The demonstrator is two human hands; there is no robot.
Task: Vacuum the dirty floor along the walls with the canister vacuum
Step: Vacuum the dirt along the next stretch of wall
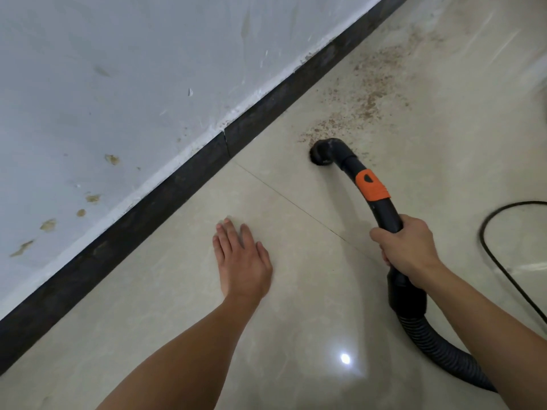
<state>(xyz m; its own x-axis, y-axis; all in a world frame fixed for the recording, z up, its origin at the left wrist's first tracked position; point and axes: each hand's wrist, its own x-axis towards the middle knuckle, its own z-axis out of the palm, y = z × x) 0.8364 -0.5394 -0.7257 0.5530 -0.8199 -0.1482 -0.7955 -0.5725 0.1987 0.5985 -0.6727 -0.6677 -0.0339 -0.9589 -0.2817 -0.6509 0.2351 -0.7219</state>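
R hand (405,247): fingers wrapped tight round black wand (384,208), just below orange collar (371,184).
Nozzle (324,152): ahead-left of R hand, mouth down on floor (281,335), at near edge of dirt patch (370,93).
Hose (429,341): ribbed, runs back under R wrist.
L hand (242,261): left of R hand, palm down, fingers straight, holds nothing; baseboard (148,208) beyond it.
Cord (497,255): right of R hand.

A glossy beige tiled floor (177,306) is crossed by thin grout lines (284,196). Brown grit (370,93) is scattered toward 1 o'clock, and the black vacuum nozzle (321,156) is set down at its near edge. A black cable (482,236) is looped at 3 o'clock.
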